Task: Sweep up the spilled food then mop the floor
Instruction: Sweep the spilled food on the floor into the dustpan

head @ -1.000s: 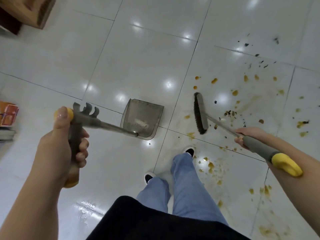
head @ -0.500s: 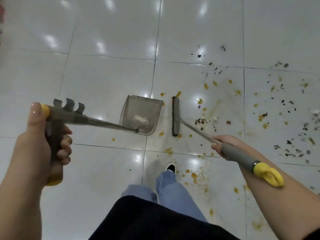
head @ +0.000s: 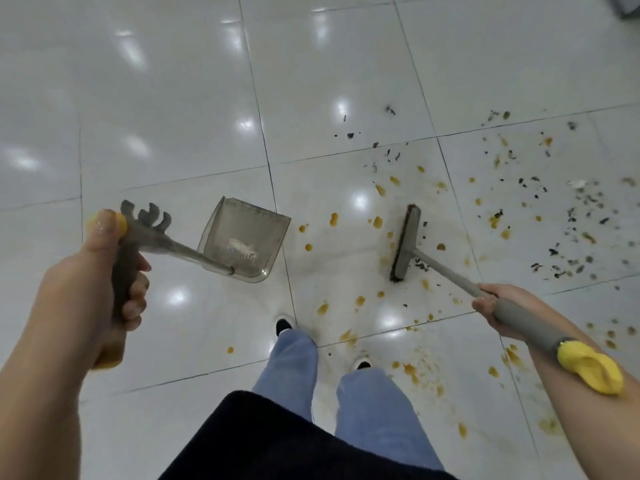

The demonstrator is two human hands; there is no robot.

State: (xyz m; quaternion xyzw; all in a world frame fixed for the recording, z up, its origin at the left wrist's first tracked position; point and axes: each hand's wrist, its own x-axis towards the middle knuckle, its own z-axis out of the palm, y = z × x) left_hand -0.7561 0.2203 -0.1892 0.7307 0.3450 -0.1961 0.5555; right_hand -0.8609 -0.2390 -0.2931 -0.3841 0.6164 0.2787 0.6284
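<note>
My left hand (head: 93, 292) grips the grey handle of a long-handled dustpan, thumb on its yellow cap. The smoky see-through dustpan (head: 244, 245) hangs low at the floor left of centre, with a little pale debris inside. My right hand (head: 498, 308) holds the grey shaft of a broom, whose yellow end lies against my forearm. The broom head (head: 405, 244) stands on the tiles to the right of the pan, apart from it. Orange sauce drops (head: 377, 221) and dark food crumbs (head: 568, 216) are scattered across the white floor, mostly right of the broom.
Glossy white floor tiles (head: 156, 116) stretch to the left and far side with only light reflections on them. My legs in blue jeans (head: 374, 407) and two shoes stand just behind the spill. A grey object edge (head: 632, 5) shows at the top right corner.
The view has swung right, showing more of the spill. The broom head has moved to the right, away from the dustpan, widening the gap between them. Both hands keep their hold.
</note>
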